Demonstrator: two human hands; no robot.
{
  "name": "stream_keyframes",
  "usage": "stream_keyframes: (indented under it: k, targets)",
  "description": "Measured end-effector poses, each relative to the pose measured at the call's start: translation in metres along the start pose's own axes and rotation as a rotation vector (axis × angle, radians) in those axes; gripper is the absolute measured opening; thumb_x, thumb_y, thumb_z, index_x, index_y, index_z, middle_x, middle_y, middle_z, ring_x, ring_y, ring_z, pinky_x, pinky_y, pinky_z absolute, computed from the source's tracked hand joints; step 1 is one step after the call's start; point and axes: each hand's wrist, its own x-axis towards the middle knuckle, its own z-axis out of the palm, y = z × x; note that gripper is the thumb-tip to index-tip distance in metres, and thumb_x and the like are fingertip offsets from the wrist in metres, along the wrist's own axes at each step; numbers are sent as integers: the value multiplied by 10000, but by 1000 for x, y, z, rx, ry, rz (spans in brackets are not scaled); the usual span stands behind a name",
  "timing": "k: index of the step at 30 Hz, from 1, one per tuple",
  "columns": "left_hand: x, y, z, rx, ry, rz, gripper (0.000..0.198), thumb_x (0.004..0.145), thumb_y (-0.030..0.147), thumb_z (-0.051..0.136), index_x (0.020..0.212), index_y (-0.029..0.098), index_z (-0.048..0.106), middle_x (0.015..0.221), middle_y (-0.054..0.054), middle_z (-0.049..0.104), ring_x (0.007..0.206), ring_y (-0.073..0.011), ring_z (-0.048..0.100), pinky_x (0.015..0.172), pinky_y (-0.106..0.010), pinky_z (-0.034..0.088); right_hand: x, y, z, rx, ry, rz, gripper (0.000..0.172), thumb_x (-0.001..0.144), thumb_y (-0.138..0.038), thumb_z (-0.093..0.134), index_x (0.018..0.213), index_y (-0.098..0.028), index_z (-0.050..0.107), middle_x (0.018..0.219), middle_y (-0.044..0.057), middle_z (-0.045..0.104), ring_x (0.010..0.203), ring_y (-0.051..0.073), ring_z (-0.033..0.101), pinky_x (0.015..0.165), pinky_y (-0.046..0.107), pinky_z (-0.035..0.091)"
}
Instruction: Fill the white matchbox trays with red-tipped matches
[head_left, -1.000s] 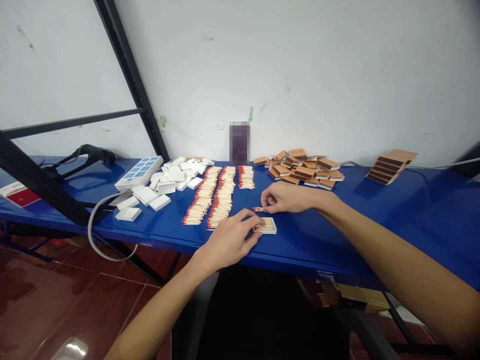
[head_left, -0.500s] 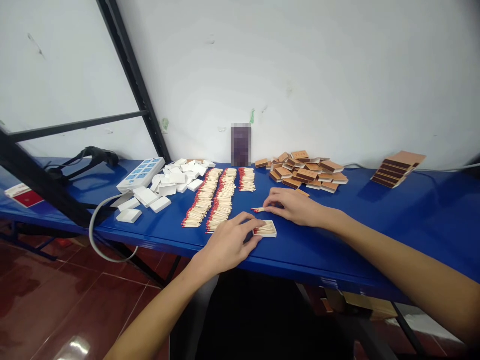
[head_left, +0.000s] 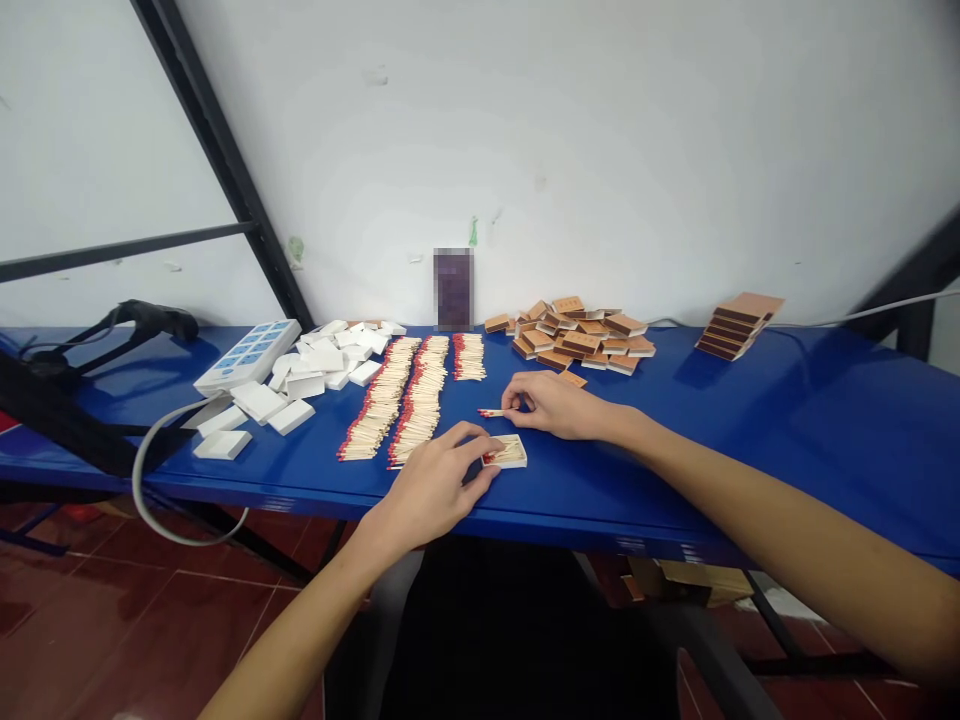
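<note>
Near the front edge of the blue table, my left hand (head_left: 442,478) has its thumb and fingers closed on the left end of a small white matchbox tray (head_left: 514,460). Some red-tipped matches lie inside that tray. Just behind it, my right hand (head_left: 551,405) pinches a few matches (head_left: 491,412), their red heads pointing left. Two long rows of matches, one on the left (head_left: 379,400) and one nearer the middle (head_left: 418,400), lie beyond my left hand. A shorter row of matches (head_left: 469,357) is farther back.
White trays (head_left: 322,357) are heaped at the left beside a power strip (head_left: 247,357). Brown matchbox sleeves (head_left: 581,338) lie in a pile behind my right hand. Farther right is a stack of matchboxes (head_left: 739,325). A pixelated dark object (head_left: 454,290) leans against the wall.
The view has swung slightly to the right, so everything appears farther left. Both hands keep nearly the same pose, the left at the tray and the right pinching matches.
</note>
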Motion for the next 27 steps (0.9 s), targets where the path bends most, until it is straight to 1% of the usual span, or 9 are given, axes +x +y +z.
stream_keyframes:
  k: [3, 7, 10, 13, 20, 27]
  targets:
    - [0, -1, 0, 3, -4, -4, 223, 967, 269, 520, 1167, 242, 614, 1199, -35, 611, 1004, -200, 641, 905, -343, 511, 1, 1, -1, 37, -23, 39, 165, 809, -318, 604, 838, -176, 681, 827, 55, 673, 763, 180, 585, 672, 273, 406]
    - [0, -2, 1, -1, 3, -3, 225, 963, 270, 526, 1167, 244, 616, 1210, -35, 605, 1009, -201, 640, 906, -344, 510, -1, -4, -7, 24, -91, 97, 143, 767, -313, 617, 800, -186, 674, 826, 39, 678, 739, 167, 589, 631, 256, 393]
    - [1, -1, 1, -12, 1, -5, 218, 962, 266, 529, 1161, 242, 614, 1198, -35, 611, 995, -199, 642, 901, -340, 509, -4, -9, -12, 17, -152, 137, 133, 753, -313, 617, 792, -196, 667, 810, 23, 683, 670, 147, 575, 571, 248, 367]
    - [1, 0, 1, -24, 2, -8, 230, 955, 265, 544, 1177, 235, 598, 1186, -36, 620, 998, -202, 640, 899, -343, 507, -5, -12, -15, 12, -183, 159, 129, 746, -313, 612, 783, -200, 661, 787, 11, 680, 609, 129, 551, 529, 243, 349]
    - [0, 0, 1, -34, 21, -17, 274, 940, 263, 568, 1211, 225, 571, 1195, -42, 629, 1007, -210, 638, 874, -338, 505, -5, -15, -16, -24, -181, 165, 119, 719, -285, 613, 769, -194, 671, 773, 5, 681, 601, 120, 550, 513, 241, 321]
    - [1, 1, 0, -44, 37, -68, 297, 928, 275, 576, 1221, 236, 541, 1139, -40, 644, 892, -198, 643, 816, -326, 496, -5, -17, -20, 44, -122, 179, 137, 708, -288, 622, 766, -175, 675, 769, 12, 670, 626, 125, 546, 556, 247, 350]
